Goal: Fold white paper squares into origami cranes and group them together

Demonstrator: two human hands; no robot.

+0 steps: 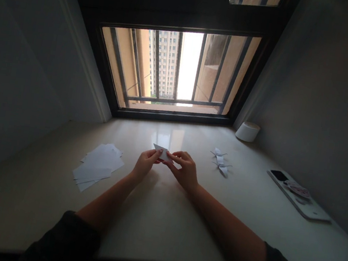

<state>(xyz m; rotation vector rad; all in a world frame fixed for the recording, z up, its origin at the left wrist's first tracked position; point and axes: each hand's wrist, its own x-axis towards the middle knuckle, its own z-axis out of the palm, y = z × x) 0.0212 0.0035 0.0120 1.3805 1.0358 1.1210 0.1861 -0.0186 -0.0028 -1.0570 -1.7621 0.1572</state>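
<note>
Cream polished desk [162, 215] carries a loose stack of white paper sheets [99, 166] at our left. Above its middle, our left hand [145, 164] and right hand [184, 168] each close a fingertip grip on one small folded white paper piece [162, 151]. We judge it light, thin, easily creased: hold at the folded edges.

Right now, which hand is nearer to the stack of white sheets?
Left. The left hand is to the right of the stack, apart from it; the right hand lies farther right, beyond the folded paper both hold.
</note>
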